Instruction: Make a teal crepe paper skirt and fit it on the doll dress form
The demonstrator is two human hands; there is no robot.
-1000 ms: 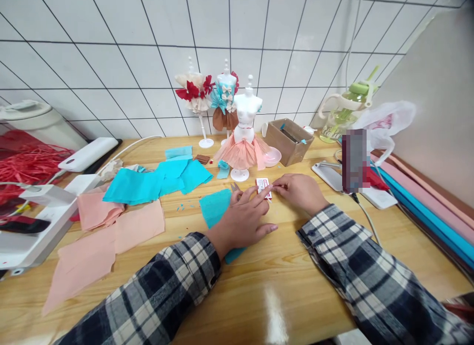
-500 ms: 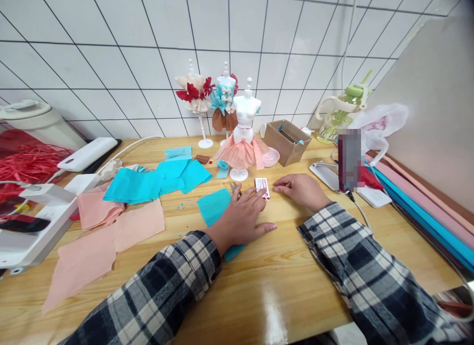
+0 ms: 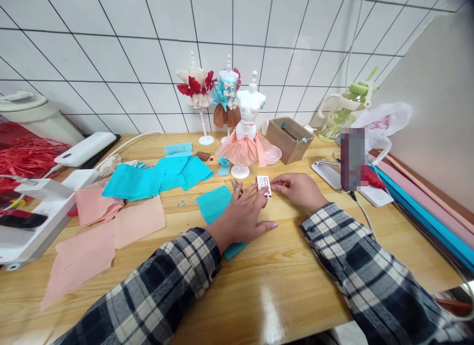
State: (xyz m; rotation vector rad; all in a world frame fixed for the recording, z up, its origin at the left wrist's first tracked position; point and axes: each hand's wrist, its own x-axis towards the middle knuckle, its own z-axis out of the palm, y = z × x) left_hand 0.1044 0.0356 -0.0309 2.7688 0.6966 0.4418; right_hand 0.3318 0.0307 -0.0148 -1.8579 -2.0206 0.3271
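Note:
My left hand (image 3: 242, 214) lies flat with fingers spread over a blue crepe paper sheet (image 3: 213, 201) and the scissors (image 3: 237, 186), partly hiding both. Its fingertips rest on a small white card-like packet with red print (image 3: 263, 182). At the packet's right edge, my right hand (image 3: 301, 191) has thumb and forefinger pinched together; whatever is between them is too small to make out. Just behind stands a white mini dress form (image 3: 251, 105) wearing a pink crepe paper skirt (image 3: 244, 150).
Blue sheets (image 3: 137, 182) and pink sheets (image 3: 89, 246) lie to the left, near a power strip (image 3: 44, 226). Two decorated dress forms (image 3: 200, 88) stand behind. A cardboard box (image 3: 291, 142), a phone (image 3: 352, 159), a green bottle (image 3: 346, 110) and paper rolls (image 3: 425, 211) are to the right.
My right hand's fingertips have come closer to the packet's right edge. My left hand has stayed in place on the packet. The whole view has shifted slightly.

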